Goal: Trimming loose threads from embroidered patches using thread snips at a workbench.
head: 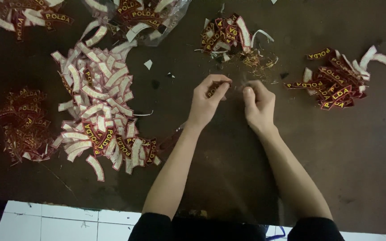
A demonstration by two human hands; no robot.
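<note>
head view | left hand [206, 101] pinches small dark red curved embroidered patch [212, 89], frame centre | right hand [259, 103] just beside, fingers curled, grasp unclear

left hand [205, 103]: bare, no glove, ring or watch visible | right hand [259, 105]: bare, no glove, ring or watch visible | forearms: uncovered up to the elbows | sleeves [150, 225]: black, ending at the elbows at the bottom edge | top: black, plain

Dim overall, dark tabletop [336, 156] underexposed; white patch backings [95, 93] rendered brightest; fine detail softened; hands [233, 100] slightly blurred.
</note>
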